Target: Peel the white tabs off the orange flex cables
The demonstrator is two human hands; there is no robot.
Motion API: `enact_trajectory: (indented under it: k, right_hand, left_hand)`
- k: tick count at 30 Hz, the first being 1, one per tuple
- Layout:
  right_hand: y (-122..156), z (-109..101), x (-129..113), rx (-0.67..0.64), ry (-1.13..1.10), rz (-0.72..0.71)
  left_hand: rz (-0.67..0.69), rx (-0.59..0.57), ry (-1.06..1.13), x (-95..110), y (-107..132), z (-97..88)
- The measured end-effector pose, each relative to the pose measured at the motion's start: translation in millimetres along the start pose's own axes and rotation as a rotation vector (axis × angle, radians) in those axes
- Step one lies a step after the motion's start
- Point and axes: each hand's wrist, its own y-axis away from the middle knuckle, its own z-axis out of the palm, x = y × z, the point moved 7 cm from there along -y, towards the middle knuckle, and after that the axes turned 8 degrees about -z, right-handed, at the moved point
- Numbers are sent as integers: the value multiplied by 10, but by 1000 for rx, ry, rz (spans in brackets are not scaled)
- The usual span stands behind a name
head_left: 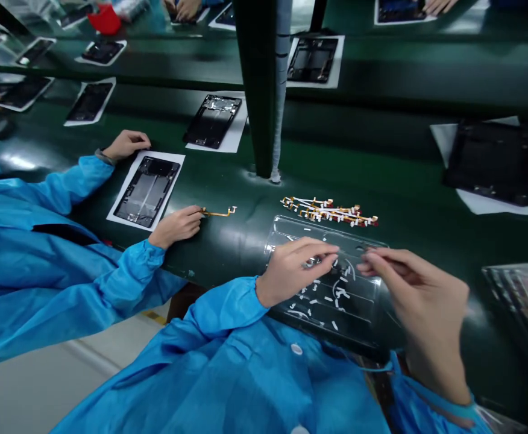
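Note:
Over a clear plastic tray [358, 316] at the table's front edge, my two hands face each other. My left hand [293, 271] has its thumb and forefinger brought together in a pinch; whatever is between the tips is too small to make out. Closed the same way, my right hand [420, 286] is at the tray's right side, with a small dark bit showing at its fingertips that I cannot name. Small white strips and scraps [340, 292] lie scattered in the tray. Just behind it is a pile of orange-and-white flex cables [331, 211].
At left, a co-worker's hand [180, 226] holds one flex cable [219, 213] near a tablet housing [147, 190] on white paper. A green post [259, 90] rises behind the cable pile. Another dark housing [490, 163] and stacked clear trays [524, 295] are at right.

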Motion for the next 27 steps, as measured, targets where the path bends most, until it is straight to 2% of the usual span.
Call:
enact_trajectory:
  k: [3,8,14,18,20,22,25,27]
  right_hand:
    - [140,112,-36,-43,-75,-22]
    - [247,271,-159,-125,-72,-78]
    - [303,398,-399,-172,39,-128]
    - [365,414,-358,-171,117,-98]
    - [392,385,-220,-138,132,-25]
    - [414,362,-71,-105,126,42]
    - [428,384,42,-86,104,76]
    - [431,433,40,-93,82,78]
  left_hand:
    - [71,-14,-2,91,22,69]
    - [108,0,-54,94,89,21]
    - [174,-54,-281,108,156,-71]
    - [212,-86,-457,57,149,-130]
    - [176,-134,-462,-32,129,-125]
    - [82,-167,-397,-143,111,-119]
    - [-52,-207,-177,-246,132,-79]
    - [-80,-216,-60,-248,168,-45]
